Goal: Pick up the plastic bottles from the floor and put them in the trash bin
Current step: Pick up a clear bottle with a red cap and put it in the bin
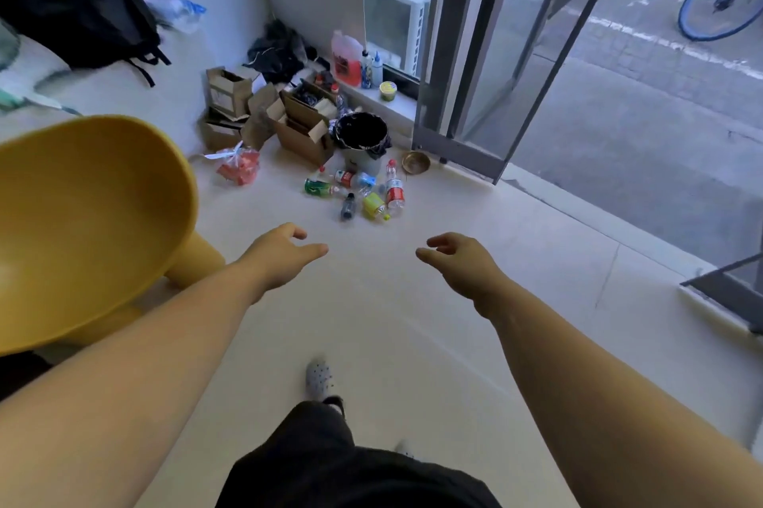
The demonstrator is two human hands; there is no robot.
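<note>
The left hand (280,255) and the right hand (458,264) are both stretched forward with fingers loosely spread and hold nothing. At about twelve o'clock from them, well apart across bare pale floor (413,342), lies the cluster of plastic bottles: a green-labelled bottle (320,187), a red-labelled clear bottle (351,178), a small dark bottle (348,207), a yellow-labelled bottle (375,206) and a taller clear bottle with a red label and red cap (394,188). Just beyond them, also toward twelve o'clock, stands the round pale trash bin with a black liner (362,138), with brown cardboard boxes (303,123) at its nine o'clock. By my judgement the task has barely begun: all the bottles in view are on the floor; whether any already lie in the bin cannot be told.
</note>
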